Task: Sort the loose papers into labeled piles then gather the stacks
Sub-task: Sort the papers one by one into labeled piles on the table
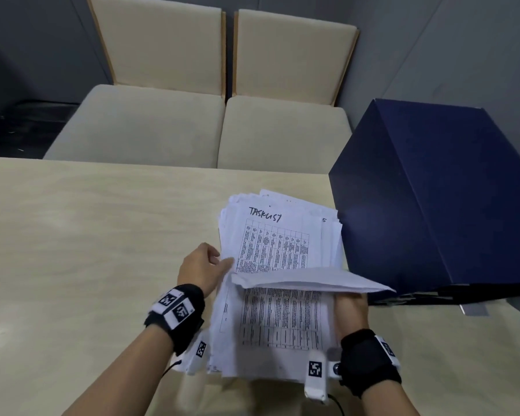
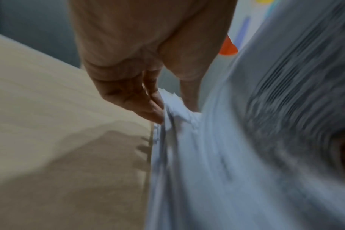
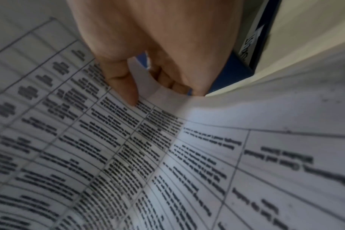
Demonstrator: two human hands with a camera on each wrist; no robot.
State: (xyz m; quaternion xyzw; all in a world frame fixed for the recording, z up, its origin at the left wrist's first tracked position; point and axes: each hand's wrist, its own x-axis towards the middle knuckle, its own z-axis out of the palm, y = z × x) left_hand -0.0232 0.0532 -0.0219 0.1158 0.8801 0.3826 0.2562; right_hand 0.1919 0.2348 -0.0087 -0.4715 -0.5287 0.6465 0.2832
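A thick bundle of printed table sheets [image 1: 270, 319] is lifted at the near side of the wooden table [image 1: 72, 235], its top edge flopping over toward me. My left hand [image 1: 206, 265] pinches the bundle's upper left edge; the left wrist view shows its fingertips [image 2: 154, 112] closed on the crumpled paper [image 2: 207, 171], blurred. My right hand [image 1: 350, 307] grips the right edge, thumb [image 3: 126, 87] on the printed face [image 3: 167, 155] and fingers curled behind. Just beyond lies a stack with handwriting on its top sheet [image 1: 282, 238].
A large dark blue box [image 1: 433, 190] stands on the table right of the papers, close to my right hand; the right wrist view shows a paper label [image 3: 250, 43] on it. Two beige chairs [image 1: 150, 124] [image 1: 282, 130] stand past the far table edge.
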